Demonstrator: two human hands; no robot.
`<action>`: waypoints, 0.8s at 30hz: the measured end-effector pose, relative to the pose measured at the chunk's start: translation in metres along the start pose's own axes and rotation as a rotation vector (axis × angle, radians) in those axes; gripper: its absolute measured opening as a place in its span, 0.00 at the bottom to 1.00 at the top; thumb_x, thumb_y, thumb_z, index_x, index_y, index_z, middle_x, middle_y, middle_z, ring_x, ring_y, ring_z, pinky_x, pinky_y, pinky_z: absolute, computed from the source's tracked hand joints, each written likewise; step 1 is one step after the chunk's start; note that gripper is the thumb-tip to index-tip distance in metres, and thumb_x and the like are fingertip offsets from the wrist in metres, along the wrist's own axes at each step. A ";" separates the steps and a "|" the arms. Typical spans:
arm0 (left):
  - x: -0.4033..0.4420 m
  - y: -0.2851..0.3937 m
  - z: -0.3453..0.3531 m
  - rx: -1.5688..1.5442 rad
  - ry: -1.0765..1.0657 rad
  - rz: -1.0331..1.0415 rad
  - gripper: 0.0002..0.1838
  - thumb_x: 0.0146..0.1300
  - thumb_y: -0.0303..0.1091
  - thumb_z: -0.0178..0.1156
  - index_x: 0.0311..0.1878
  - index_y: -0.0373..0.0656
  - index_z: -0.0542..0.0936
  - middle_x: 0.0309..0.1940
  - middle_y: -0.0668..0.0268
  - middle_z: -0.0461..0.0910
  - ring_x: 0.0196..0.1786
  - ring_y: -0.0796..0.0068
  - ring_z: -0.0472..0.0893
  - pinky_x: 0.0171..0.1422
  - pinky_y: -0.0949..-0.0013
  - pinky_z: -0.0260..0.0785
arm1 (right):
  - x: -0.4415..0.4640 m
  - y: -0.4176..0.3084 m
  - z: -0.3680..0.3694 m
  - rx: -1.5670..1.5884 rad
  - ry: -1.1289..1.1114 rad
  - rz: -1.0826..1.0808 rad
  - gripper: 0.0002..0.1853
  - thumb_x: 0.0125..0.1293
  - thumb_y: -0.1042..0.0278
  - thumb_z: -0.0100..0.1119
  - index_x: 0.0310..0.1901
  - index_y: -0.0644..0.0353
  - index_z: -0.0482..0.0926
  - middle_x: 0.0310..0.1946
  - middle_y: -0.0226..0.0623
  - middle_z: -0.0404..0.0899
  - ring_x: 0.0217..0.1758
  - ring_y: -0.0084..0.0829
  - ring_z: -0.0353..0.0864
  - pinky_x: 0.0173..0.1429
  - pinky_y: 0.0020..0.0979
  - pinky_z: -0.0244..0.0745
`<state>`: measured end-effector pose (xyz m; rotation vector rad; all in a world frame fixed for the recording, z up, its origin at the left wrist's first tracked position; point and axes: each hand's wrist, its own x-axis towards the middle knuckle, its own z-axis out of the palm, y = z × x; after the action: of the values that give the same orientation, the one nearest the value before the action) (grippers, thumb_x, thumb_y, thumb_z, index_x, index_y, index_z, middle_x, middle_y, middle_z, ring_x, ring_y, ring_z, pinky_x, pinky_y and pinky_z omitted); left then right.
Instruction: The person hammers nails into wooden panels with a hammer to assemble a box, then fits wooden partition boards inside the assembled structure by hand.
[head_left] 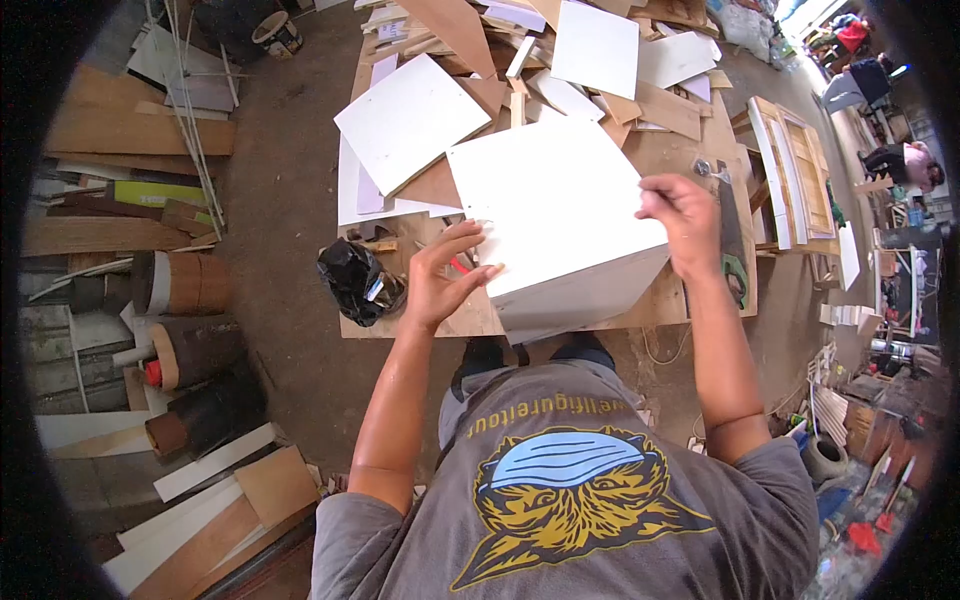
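Observation:
A white box-like piece made of boards (555, 200) stands at the near edge of the wooden workbench (660, 308), its flat top and front side facing me. My left hand (440, 275) is at its left edge, thumb and fingers spread apart, the fingertips against the board. At the right edge, my right hand (685, 222) is slightly blurred, its fingers curled and pinched together; whatever they may hold is too small to make out. A crumpled black plastic bag (360, 282) lies left of my left hand. Right of the box rests a saw with a green handle (736, 280).
Loose white panels (412, 122) and wood offcuts (670, 108) are piled across the back of the bench. A metal tool (712, 170) lies near the right edge. Boards and rolls (200, 350) line the left floor. A wooden frame (800, 175) stands right; a person (905, 165) is farther off.

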<state>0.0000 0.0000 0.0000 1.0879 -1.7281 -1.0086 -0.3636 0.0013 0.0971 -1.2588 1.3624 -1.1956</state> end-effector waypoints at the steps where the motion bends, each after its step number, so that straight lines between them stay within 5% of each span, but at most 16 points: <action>1: 0.010 0.003 0.016 0.009 0.010 0.078 0.25 0.55 0.38 0.84 0.55 0.40 0.90 0.63 0.51 0.87 0.71 0.50 0.82 0.76 0.50 0.74 | 0.004 -0.006 0.006 -0.028 -0.022 -0.028 0.08 0.74 0.81 0.62 0.51 0.67 0.86 0.42 0.42 0.89 0.43 0.28 0.90 0.52 0.31 0.87; 2: 0.017 0.007 0.030 0.022 0.020 0.153 0.24 0.54 0.38 0.84 0.53 0.38 0.90 0.61 0.50 0.88 0.69 0.51 0.84 0.74 0.51 0.75 | 0.006 -0.012 0.013 -0.051 -0.045 -0.053 0.07 0.74 0.80 0.62 0.50 0.68 0.86 0.38 0.41 0.89 0.40 0.28 0.89 0.50 0.31 0.87; 3: -0.002 -0.003 -0.040 0.079 -0.013 0.137 0.24 0.54 0.37 0.84 0.52 0.38 0.90 0.60 0.51 0.88 0.68 0.51 0.84 0.74 0.51 0.75 | 0.002 -0.012 0.097 -0.028 -0.107 -0.010 0.07 0.73 0.80 0.62 0.49 0.69 0.86 0.38 0.40 0.89 0.39 0.27 0.89 0.49 0.30 0.86; 7: 0.008 -0.007 -0.037 0.031 0.018 0.152 0.22 0.53 0.36 0.84 0.49 0.38 0.90 0.53 0.55 0.89 0.61 0.52 0.86 0.67 0.51 0.77 | 0.015 -0.024 0.153 -0.181 -0.321 0.101 0.07 0.73 0.80 0.65 0.49 0.71 0.85 0.36 0.35 0.87 0.38 0.23 0.86 0.46 0.28 0.83; 11: 0.009 -0.020 -0.029 -0.026 0.061 0.169 0.23 0.53 0.34 0.82 0.52 0.40 0.88 0.49 0.57 0.89 0.55 0.55 0.85 0.61 0.54 0.76 | 0.035 -0.015 0.173 -0.435 -0.476 0.113 0.06 0.72 0.81 0.66 0.48 0.70 0.85 0.35 0.34 0.85 0.37 0.21 0.82 0.44 0.28 0.80; 18: 0.004 -0.030 -0.010 -0.238 0.169 0.039 0.26 0.58 0.29 0.77 0.59 0.38 0.79 0.49 0.60 0.88 0.51 0.66 0.84 0.60 0.60 0.74 | 0.044 -0.001 0.188 -0.395 -0.492 0.071 0.07 0.73 0.80 0.64 0.50 0.69 0.82 0.33 0.35 0.87 0.36 0.21 0.80 0.44 0.29 0.79; 24: 0.001 -0.023 -0.003 -0.322 0.201 -0.069 0.22 0.59 0.26 0.76 0.55 0.38 0.80 0.48 0.62 0.88 0.47 0.71 0.82 0.58 0.64 0.74 | 0.043 -0.009 0.193 -0.575 -0.524 -0.127 0.13 0.74 0.77 0.61 0.58 0.63 0.77 0.36 0.48 0.91 0.39 0.43 0.92 0.49 0.40 0.83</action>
<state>0.0088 -0.0090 -0.0200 1.0067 -1.3223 -1.1338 -0.1744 -0.0557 0.0812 -1.9214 1.2687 -0.4842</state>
